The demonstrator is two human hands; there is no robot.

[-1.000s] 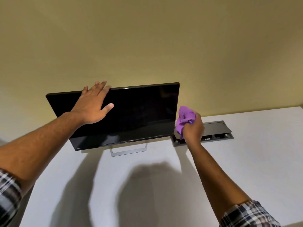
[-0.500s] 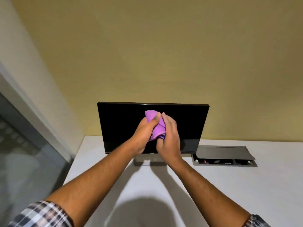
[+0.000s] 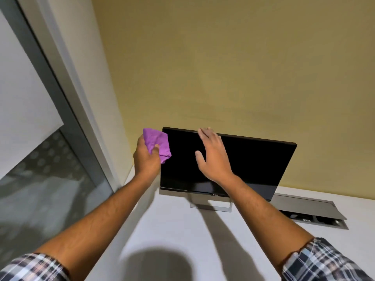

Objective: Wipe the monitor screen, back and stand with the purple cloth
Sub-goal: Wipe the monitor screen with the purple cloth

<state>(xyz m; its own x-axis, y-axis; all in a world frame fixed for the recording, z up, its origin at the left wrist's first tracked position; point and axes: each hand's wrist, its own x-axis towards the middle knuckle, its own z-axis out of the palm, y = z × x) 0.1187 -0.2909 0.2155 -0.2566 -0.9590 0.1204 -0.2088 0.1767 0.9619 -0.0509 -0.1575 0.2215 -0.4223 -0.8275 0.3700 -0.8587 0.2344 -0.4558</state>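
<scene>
The monitor (image 3: 243, 165) stands upright on a white tabletop (image 3: 172, 230), its dark screen facing the person and its back toward a yellow wall (image 3: 223, 67). Its thin silver stand (image 3: 211, 205) shows below the monitor's bottom edge, resting on the tabletop.

The purple cloth (image 3: 157, 144) is bunched at the monitor's upper left corner, overlapping the left edge of the screen; whether it actually touches the glass cannot be told. The left hand (image 3: 147, 157) grips the cloth, fingers and thumb curled round it, just beside the monitor's left edge.

The right hand (image 3: 213, 157) lies in front of the screen's upper middle, fingers straight and loosely spread, thumb out to the side, the fingertips (image 3: 204, 131) reaching the monitor's top edge. The fingertips are blurred, so it is unclear whether they hook over the edge.

To the monitor's lower right, a grey cable box (image 3: 308, 211) is set into the tabletop with its lid raised. Well to the monitor's left stands a grey-framed glass panel (image 3: 50, 179). Plaid sleeves (image 3: 324, 262) cover both forearms nearest the camera, and shadows of the arms fall across the tabletop in front of the monitor.
</scene>
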